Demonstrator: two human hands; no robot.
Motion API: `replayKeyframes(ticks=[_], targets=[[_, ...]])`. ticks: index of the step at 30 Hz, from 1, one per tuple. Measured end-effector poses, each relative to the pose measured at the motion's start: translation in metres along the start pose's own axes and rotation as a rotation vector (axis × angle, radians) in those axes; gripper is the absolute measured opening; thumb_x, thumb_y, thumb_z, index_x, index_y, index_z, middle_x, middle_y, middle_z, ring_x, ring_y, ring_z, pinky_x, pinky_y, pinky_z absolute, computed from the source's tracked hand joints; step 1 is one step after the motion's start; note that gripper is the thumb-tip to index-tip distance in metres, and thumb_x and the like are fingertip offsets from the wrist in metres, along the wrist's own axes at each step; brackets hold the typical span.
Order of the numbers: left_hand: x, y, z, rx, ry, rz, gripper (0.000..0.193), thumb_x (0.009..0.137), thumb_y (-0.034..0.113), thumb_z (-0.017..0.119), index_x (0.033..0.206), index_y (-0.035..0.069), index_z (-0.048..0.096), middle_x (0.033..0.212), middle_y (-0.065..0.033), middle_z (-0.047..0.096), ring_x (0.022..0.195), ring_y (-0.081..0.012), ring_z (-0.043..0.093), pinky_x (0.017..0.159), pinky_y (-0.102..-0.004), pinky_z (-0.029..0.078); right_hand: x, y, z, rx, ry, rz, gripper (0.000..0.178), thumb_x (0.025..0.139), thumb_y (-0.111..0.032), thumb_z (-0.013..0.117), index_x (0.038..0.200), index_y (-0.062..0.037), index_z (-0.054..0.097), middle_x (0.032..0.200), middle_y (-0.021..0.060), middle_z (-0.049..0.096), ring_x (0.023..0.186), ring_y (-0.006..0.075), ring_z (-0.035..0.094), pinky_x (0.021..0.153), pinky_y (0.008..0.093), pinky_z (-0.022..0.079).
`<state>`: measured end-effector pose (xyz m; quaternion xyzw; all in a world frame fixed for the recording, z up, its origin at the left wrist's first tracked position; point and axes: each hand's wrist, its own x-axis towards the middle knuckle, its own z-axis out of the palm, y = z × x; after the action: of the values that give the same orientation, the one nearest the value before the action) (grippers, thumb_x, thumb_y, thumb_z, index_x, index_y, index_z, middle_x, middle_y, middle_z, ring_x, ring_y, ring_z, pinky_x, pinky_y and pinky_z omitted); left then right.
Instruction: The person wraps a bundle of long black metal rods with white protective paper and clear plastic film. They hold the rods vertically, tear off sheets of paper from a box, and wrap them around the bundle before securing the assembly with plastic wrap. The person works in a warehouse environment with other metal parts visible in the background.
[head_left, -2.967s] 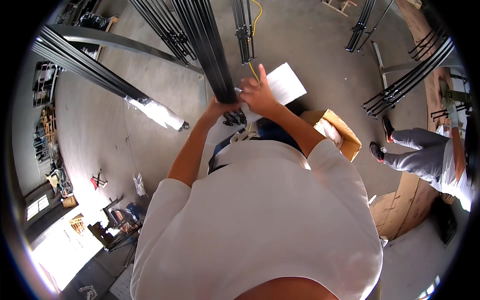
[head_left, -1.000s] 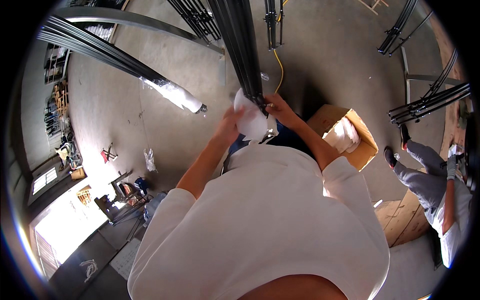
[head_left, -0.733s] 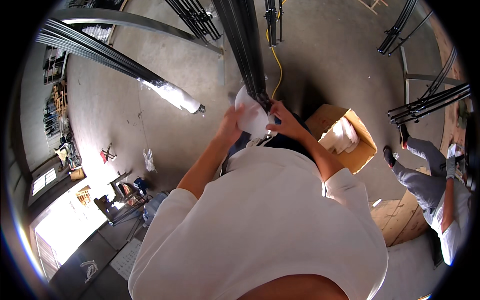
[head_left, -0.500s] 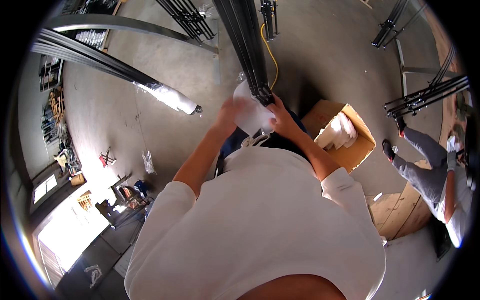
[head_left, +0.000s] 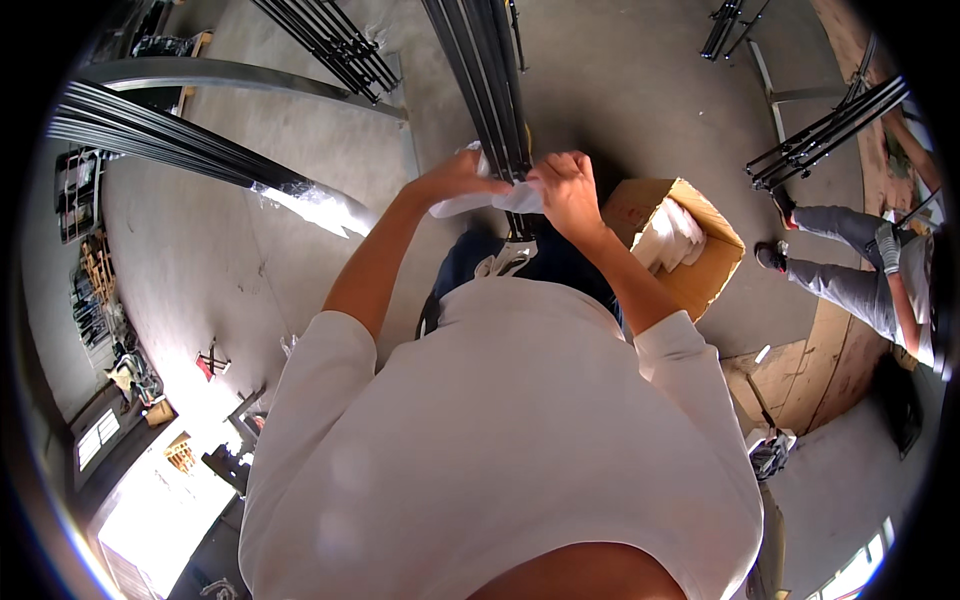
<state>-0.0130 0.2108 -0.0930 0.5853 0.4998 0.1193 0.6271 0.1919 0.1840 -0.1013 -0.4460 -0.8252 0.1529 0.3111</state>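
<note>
A bundle of long black rods (head_left: 474, 70) comes down from the top of the view to just in front of my waist. Around its lower end passes a thin white wrapping sheet (head_left: 519, 199), with the rod tips showing below it. My left hand (head_left: 455, 180) pinches the sheet on the left of the bundle, thumb toward the rods. On the right, my right hand (head_left: 569, 192) is closed on the sheet's other side, its fingers bent beside the rods. Some fingertips are hidden by the sheet.
An open cardboard box (head_left: 717, 235) holding folded white sheets (head_left: 672, 237) stands right of my legs. Another rod bundle (head_left: 180, 140), its end wrapped in white, slants in from the left. More rods (head_left: 830, 130) hang at right, near a person (head_left: 850, 255) wearing gloves.
The sheet, loosely spread beside the rods before, now bends round their lower end. My right hand has risen and turned, and my left hand has moved up slightly.
</note>
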Motion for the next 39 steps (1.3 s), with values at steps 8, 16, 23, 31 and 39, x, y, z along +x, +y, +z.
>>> replayKeyframes(ticks=[8, 16, 23, 31, 39], targets=[[-0.018, -0.009, 0.006, -0.001, 0.109, 0.069, 0.044, 0.068, 0.019, 0.071, 0.105, 0.001, 0.055, 0.097, -0.0069, 0.059, 0.089, -0.0132, 0.053, 0.078, -0.0282, 0.042, 0.001, -0.007, 0.026, 0.066, 0.196, 0.254, 0.037, 0.061, -0.020, 0.070, 0.088, -0.0059, 0.050, 0.090, 0.0082, 0.048, 0.089, 0.0257, 0.046, 0.080, 0.0392, 0.034], [-0.022, -0.021, -0.003, -0.009, 0.126, 0.039, 0.037, 0.072, 0.019, 0.067, 0.103, 0.003, 0.057, 0.094, -0.0072, 0.060, 0.084, -0.0131, 0.055, 0.074, -0.0285, 0.044, -0.007, -0.028, 0.051, 0.243, 0.067, 0.312, 0.037, 0.068, -0.016, 0.069, 0.093, -0.0034, 0.045, 0.084, 0.0164, 0.051, 0.079, 0.0354, 0.052, 0.068, 0.0371, 0.043], [-0.031, -0.020, 0.003, -0.049, 0.227, -0.034, 0.050, 0.070, 0.021, 0.066, 0.113, 0.003, 0.047, 0.098, -0.0090, 0.056, 0.087, -0.0160, 0.055, 0.077, -0.0296, 0.044, -0.017, -0.003, 0.091, 0.888, -0.262, 0.462, 0.048, 0.076, -0.014, 0.063, 0.118, -0.0055, 0.040, 0.095, 0.0156, 0.058, 0.088, 0.0284, 0.058, 0.077, 0.0327, 0.044], [-0.073, -0.011, 0.020, -0.291, 0.441, -0.194, 0.047, 0.074, 0.016, 0.064, 0.113, 0.000, 0.043, 0.097, -0.0082, 0.055, 0.085, -0.0145, 0.055, 0.076, -0.0275, 0.044, -0.004, -0.007, 0.121, 1.499, -0.226, 0.650, 0.029, 0.080, -0.009, 0.058, 0.108, -0.0037, 0.049, 0.091, -0.0004, 0.055, 0.082, 0.0088, 0.052, 0.074, 0.0251, 0.043], [-0.048, 0.010, 0.038, -0.350, 0.612, -0.153, 0.023, 0.072, 0.014, 0.066, 0.085, -0.001, 0.056, 0.077, -0.0042, 0.058, 0.071, -0.0105, 0.054, 0.063, -0.0246, 0.043, -0.006, -0.034, 0.119, 0.982, -0.152, 0.459, 0.035, 0.076, -0.017, 0.059, 0.104, -0.0040, 0.043, 0.090, 0.0128, 0.056, 0.082, 0.0246, 0.056, 0.071, 0.0329, 0.043]])
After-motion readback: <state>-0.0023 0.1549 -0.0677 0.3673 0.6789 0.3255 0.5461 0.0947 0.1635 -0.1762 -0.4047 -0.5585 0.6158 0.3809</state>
